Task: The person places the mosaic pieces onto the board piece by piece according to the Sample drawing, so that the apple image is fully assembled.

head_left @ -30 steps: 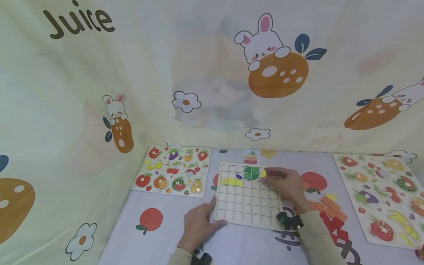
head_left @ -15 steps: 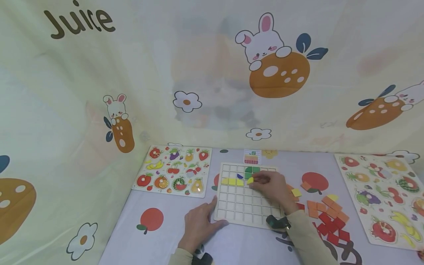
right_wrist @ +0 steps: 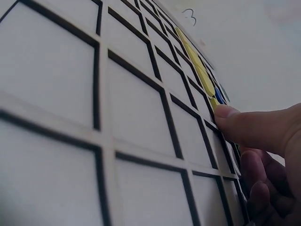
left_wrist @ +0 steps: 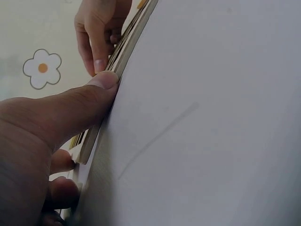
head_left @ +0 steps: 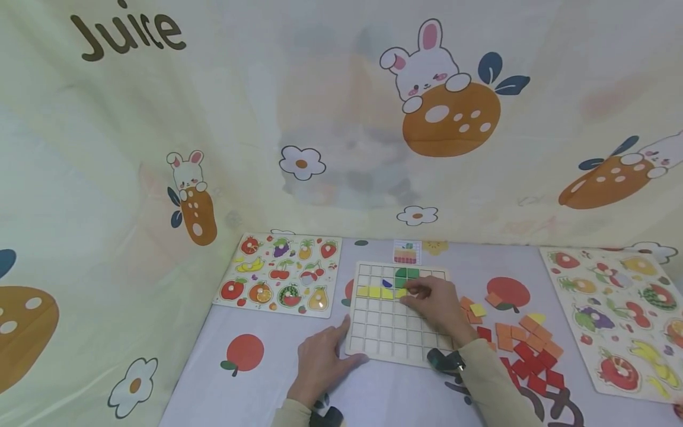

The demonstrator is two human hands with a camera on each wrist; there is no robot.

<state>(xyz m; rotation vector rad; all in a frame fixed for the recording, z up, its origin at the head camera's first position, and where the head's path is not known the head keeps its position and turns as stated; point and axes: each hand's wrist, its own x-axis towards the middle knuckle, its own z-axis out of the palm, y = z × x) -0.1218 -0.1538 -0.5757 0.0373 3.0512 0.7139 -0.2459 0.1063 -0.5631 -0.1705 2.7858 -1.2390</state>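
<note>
A pale grid board lies on the table, several yellow square tiles in a row in its cells. Above that row are green tiles and a small blue piece. My right hand pinches a yellow tile at the right end of the row; in the right wrist view the thumb covers part of this tile. My left hand rests at the board's near left corner, thumb along the front edge and index finger at the left edge. The left wrist view shows the thumb touching the board's edge.
Loose orange tiles and red tiles lie right of the board. Fruit puzzle boards lie at the left and right. A small pattern card stands behind the board. A printed curtain borders the table.
My right hand has moved left and nearer across the board, bringing the yellow tile from beside the green tiles to the end of the yellow row. The left hand has stayed put.
</note>
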